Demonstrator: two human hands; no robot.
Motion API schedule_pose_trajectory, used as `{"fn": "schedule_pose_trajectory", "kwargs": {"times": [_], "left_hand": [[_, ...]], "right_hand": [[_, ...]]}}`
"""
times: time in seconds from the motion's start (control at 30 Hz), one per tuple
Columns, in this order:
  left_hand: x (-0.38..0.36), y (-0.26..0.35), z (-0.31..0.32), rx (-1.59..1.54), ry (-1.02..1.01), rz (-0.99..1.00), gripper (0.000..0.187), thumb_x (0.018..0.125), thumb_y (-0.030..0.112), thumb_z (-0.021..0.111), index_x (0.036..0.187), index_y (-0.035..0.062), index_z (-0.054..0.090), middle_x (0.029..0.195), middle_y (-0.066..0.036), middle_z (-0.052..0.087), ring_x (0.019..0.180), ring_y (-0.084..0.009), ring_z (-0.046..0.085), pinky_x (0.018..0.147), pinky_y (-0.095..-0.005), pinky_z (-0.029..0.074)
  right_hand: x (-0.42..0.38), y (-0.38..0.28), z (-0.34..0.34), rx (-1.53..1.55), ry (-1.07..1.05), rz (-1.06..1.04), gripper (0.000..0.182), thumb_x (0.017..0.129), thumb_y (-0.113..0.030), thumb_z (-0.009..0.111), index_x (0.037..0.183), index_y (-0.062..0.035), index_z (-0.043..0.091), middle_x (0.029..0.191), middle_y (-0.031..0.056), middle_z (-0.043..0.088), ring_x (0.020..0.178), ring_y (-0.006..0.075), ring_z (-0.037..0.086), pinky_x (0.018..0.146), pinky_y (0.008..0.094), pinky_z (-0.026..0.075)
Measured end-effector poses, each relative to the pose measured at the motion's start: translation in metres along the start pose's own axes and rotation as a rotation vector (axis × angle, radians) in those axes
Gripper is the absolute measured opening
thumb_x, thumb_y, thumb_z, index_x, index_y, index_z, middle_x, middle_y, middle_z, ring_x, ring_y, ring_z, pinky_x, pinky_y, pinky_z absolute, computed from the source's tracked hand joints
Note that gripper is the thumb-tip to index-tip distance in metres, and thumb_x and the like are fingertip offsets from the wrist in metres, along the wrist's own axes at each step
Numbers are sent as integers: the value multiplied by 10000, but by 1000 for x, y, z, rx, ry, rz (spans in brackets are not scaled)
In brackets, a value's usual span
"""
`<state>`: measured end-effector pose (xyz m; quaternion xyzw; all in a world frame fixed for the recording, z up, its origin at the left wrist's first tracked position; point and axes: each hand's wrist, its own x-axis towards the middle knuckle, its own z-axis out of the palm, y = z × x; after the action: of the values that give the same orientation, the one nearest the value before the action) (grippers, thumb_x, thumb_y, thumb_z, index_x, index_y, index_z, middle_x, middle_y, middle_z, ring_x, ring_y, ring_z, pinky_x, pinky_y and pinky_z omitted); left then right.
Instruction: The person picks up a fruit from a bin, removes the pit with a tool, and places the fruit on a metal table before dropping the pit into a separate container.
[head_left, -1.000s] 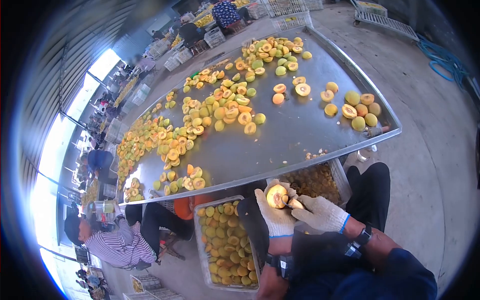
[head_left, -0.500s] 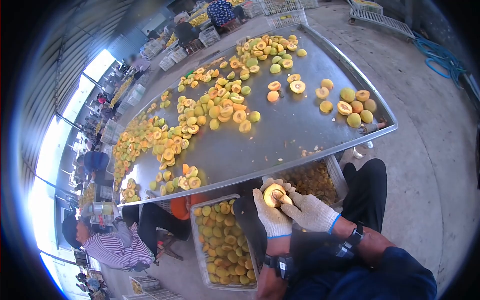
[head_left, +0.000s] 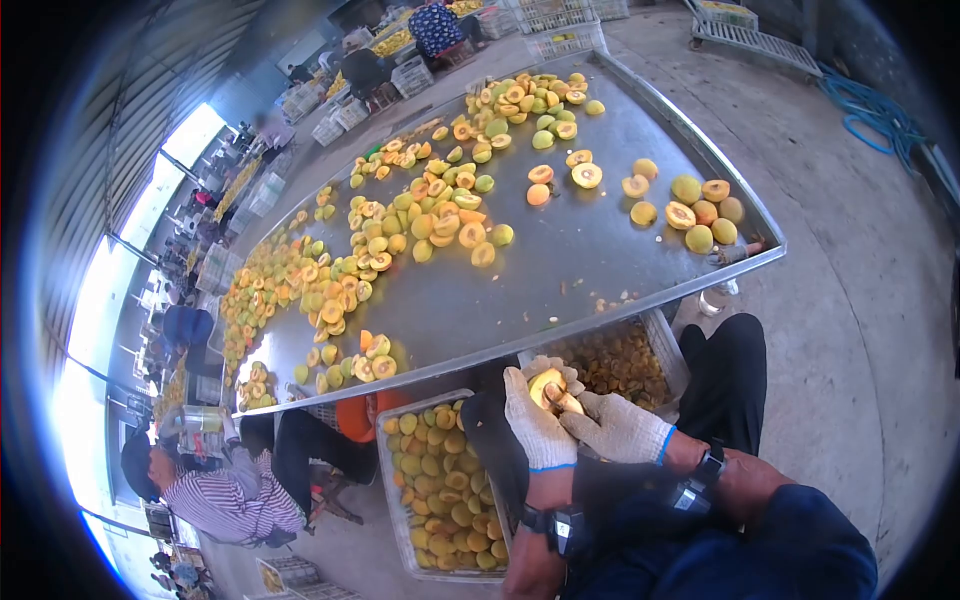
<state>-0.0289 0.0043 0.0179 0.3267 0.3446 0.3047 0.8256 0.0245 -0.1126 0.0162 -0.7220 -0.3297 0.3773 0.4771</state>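
My left hand (head_left: 537, 422), in a whitish knit glove, is closed round a halved yellow fruit (head_left: 546, 387) held cut side up below the table's near edge. Against the fruit's right side presses my right hand (head_left: 618, 428), gloved too, its fingers bent at the cut face; a small tool seems to be in it, mostly hidden. Under my hands lie my dark trouser legs. Just behind them a crate (head_left: 672, 352) holds brown pits or scraps (head_left: 618, 362).
A metal table (head_left: 480, 300) carries many halved fruits (head_left: 440, 215). Left of my legs stands a crate of fruit (head_left: 440, 480). A co-worker in a striped top (head_left: 235, 495) sits at the left. A blue hose (head_left: 880, 120) lies far right.
The view has shifted slightly. The fruit has tilted in my left hand, and my right hand's fingers have moved a little across its cut face.
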Motion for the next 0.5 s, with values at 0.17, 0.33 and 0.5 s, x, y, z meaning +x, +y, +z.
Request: {"fn": "schedule_pose_trajectory", "kwargs": {"times": [0.17,0.33,0.5], "left_hand": [[4,0,-3,15,-50,2,483,1098,448,447,1027,9,636,904,-155,667,784,-272,657,736,-396,570],[7,0,-4,68,-58,42,532,1096,475,486,932,5,674,847,-163,694,692,-269,684,614,-360,567],[0,10,1,284,-185,186,591,1092,481,488,871,-30,685,776,-194,694,652,-268,664,589,-366,544]], "right_hand": [[-4,-4,3,-109,58,-13,435,1064,-410,511,1274,-46,625,878,308,699,842,509,688,730,561,526],[1,15,11,-9,38,-63,408,1051,-410,525,1230,-67,655,911,306,698,882,528,664,755,567,522],[0,14,10,174,-28,-21,433,1064,-457,523,1159,-62,672,764,160,680,603,322,655,552,427,505]]}}
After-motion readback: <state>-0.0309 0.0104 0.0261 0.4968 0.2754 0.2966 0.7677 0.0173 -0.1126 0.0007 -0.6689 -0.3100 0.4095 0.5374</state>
